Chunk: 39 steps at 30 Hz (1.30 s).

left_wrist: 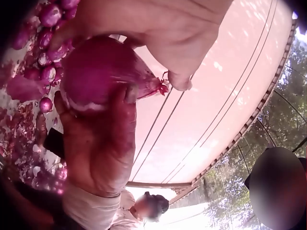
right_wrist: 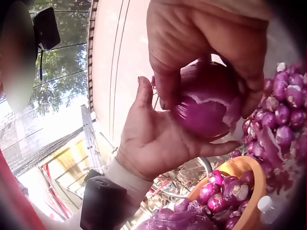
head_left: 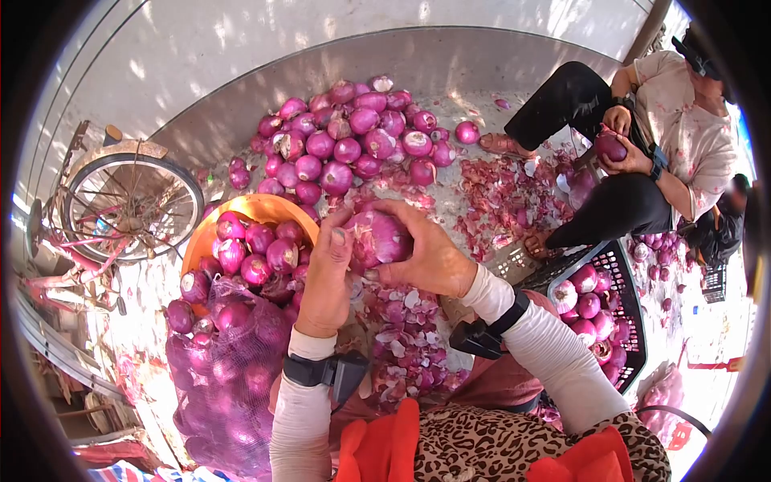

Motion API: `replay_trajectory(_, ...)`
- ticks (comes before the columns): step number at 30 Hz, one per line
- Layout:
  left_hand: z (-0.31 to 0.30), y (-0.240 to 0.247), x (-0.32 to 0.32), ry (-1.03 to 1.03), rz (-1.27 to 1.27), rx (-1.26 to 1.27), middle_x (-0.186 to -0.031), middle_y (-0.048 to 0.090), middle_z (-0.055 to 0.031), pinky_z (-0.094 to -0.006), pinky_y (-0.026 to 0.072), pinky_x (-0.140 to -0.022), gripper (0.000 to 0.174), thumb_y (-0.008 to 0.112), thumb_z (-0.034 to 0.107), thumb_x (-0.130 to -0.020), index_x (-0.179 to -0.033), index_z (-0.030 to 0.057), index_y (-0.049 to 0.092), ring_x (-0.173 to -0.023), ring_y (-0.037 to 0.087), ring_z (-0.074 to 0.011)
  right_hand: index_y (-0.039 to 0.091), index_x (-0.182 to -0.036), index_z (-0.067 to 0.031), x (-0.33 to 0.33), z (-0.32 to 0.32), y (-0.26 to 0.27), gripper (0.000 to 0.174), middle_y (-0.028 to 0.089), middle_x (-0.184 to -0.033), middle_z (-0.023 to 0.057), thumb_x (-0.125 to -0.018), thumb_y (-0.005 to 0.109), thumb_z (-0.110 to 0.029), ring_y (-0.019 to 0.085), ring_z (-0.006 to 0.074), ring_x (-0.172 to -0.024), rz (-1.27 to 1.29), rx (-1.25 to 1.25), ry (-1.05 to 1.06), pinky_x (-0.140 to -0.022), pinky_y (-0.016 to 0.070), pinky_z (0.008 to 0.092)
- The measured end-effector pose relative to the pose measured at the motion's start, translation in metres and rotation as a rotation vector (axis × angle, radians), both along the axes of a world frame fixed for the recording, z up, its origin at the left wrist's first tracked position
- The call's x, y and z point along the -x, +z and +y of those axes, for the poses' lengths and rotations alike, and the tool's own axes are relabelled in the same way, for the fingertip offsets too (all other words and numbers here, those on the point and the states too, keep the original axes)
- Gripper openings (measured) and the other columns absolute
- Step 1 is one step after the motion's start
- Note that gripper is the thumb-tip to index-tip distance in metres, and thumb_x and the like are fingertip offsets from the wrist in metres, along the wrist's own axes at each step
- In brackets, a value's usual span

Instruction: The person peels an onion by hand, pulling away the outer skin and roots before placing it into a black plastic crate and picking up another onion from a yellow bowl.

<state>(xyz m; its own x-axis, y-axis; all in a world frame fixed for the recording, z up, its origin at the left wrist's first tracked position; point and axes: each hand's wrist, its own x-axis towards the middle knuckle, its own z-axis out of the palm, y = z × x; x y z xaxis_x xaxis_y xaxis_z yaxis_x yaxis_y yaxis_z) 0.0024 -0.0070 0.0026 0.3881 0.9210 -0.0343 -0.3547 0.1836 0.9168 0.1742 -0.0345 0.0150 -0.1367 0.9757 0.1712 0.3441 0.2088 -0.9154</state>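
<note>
A large purple onion (head_left: 380,238) is gripped between the thumb and fingers of my right hand (head_left: 434,259). In the right wrist view my right hand (right_wrist: 206,36) curls over the onion (right_wrist: 204,112), whose outer skin is torn. My left hand (head_left: 328,277) is beside it, palm towards the onion with fingers fairly straight; the right wrist view shows the left hand (right_wrist: 160,139) spread behind the onion. In the left wrist view the left thumb tip is near the onion's dry stem end (left_wrist: 162,87).
An orange tub (head_left: 197,241) of onions and a full purple mesh sack (head_left: 229,386) stand at left. Behind lies an onion pile (head_left: 345,145). At right are a black crate (head_left: 634,309) and a seated person (head_left: 683,120) holding an onion. Loose skins (head_left: 409,337) cover the ground.
</note>
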Motion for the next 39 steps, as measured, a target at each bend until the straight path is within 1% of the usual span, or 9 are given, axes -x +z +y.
replay_trajectory(2, -0.004, 0.006, -0.001, -0.037, 0.055, 0.052, -0.126, 0.050, -0.0089, -0.0354, 0.0384, -0.102, 0.068, 0.051, 0.051, -0.093, -0.136, 0.0010, 0.036, -0.116, 0.048, -0.0184, 0.039, -0.135, -0.0021, 0.000, 0.000, -0.003, 0.086, 0.049, -0.129, 0.0197, -0.064, 0.083, -0.020, 0.049, 0.0335, -0.120, -0.066, -0.073, -0.018, -0.102, 0.0405, 0.0386)
replay_trajectory(6, -0.005, 0.005, 0.000, -0.022, 0.101, 0.048, -0.120, 0.050, -0.0048, -0.0335, 0.0397, -0.099, 0.069, 0.055, 0.051, -0.091, -0.136, 0.0024, 0.036, -0.112, 0.049, -0.0163, 0.041, -0.135, -0.0024, 0.006, -0.002, -0.002, 0.087, 0.050, -0.127, 0.0198, -0.061, 0.083, -0.017, 0.049, 0.0345, -0.120, -0.081, -0.055, -0.038, -0.103, 0.0386, 0.0382)
replay_trajectory(11, -0.003, 0.000, -0.005, 0.033, 0.111, 0.049, -0.115, 0.053, -0.0026, -0.0318, 0.0423, -0.095, 0.060, 0.057, 0.044, -0.093, -0.133, 0.0035, 0.040, -0.108, 0.051, -0.0137, 0.044, -0.133, -0.0019, 0.004, -0.005, 0.006, 0.077, 0.049, -0.124, 0.0206, -0.067, 0.080, -0.019, 0.051, 0.0381, -0.115, -0.239, -0.119, -0.069, -0.098, 0.0427, 0.0407)
replay_trajectory(17, -0.002, 0.000, -0.008, 0.102, 0.041, 0.181, -0.117, 0.052, -0.0077, -0.0290, 0.0423, -0.092, 0.050, 0.060, 0.030, -0.093, -0.129, -0.0010, 0.044, -0.106, 0.050, -0.0148, 0.043, -0.129, 0.0027, -0.001, -0.006, 0.001, 0.061, 0.050, -0.115, 0.0247, -0.080, 0.070, -0.021, 0.055, 0.0437, -0.103, -0.329, -0.281, -0.002, -0.086, 0.0487, 0.0448)
replay_trajectory(24, -0.001, -0.008, -0.011, 0.150, 0.131, 0.124, -0.118, 0.051, -0.0097, -0.0294, 0.0398, -0.094, 0.053, 0.060, 0.031, -0.093, -0.128, -0.0045, 0.044, -0.107, 0.049, -0.0160, 0.031, -0.137, 0.0038, 0.012, -0.012, -0.001, 0.065, 0.044, -0.126, 0.0286, -0.082, 0.061, -0.012, 0.051, 0.0452, -0.111, -0.504, -0.162, -0.001, -0.093, 0.0453, 0.0459)
replay_trajectory(27, -0.003, -0.007, -0.014, 0.191, 0.217, 0.098, -0.119, 0.051, -0.0124, -0.0298, 0.0399, -0.094, 0.057, 0.061, 0.033, -0.092, -0.128, -0.0059, 0.044, -0.108, 0.049, -0.0181, 0.033, -0.136, 0.0040, 0.015, -0.011, -0.011, 0.062, 0.048, -0.117, 0.0306, -0.083, 0.061, -0.013, 0.056, 0.0472, -0.098, -0.493, -0.292, -0.037, -0.083, 0.0491, 0.0487)
replay_trajectory(30, -0.003, -0.010, -0.015, 0.234, 0.296, 0.065, -0.118, 0.052, -0.0127, -0.0302, 0.0410, -0.094, 0.054, 0.061, 0.034, -0.092, -0.127, -0.0047, 0.046, -0.107, 0.050, -0.0188, 0.029, -0.138, 0.0038, 0.017, -0.010, -0.011, 0.066, 0.048, -0.115, 0.0308, -0.081, 0.059, -0.009, 0.056, 0.0474, -0.097, -0.458, -0.269, -0.016, -0.082, 0.0490, 0.0489)
replay_trajectory(33, -0.004, -0.018, -0.019, 0.296, 0.354, 0.041, -0.116, 0.055, -0.0094, -0.0297, 0.0431, -0.091, 0.045, 0.058, 0.030, -0.093, -0.125, -0.0010, 0.051, -0.104, 0.053, -0.0172, 0.023, -0.142, 0.0017, 0.019, -0.011, -0.004, 0.071, 0.041, -0.129, 0.0304, -0.081, 0.059, -0.008, 0.048, 0.0465, -0.115, -0.459, -0.066, 0.014, -0.095, 0.0448, 0.0459)
replay_trajectory(39, -0.007, -0.017, -0.024, 0.338, 0.456, -0.059, -0.116, 0.054, -0.0114, -0.0298, 0.0440, -0.089, 0.045, 0.059, 0.027, -0.092, -0.125, -0.0021, 0.049, -0.104, 0.053, -0.0181, 0.023, -0.141, 0.0037, 0.028, -0.012, -0.014, 0.069, 0.039, -0.130, 0.0320, -0.081, 0.056, -0.004, 0.046, 0.0490, -0.115, -0.413, -0.098, -0.094, -0.098, 0.0426, 0.0460)
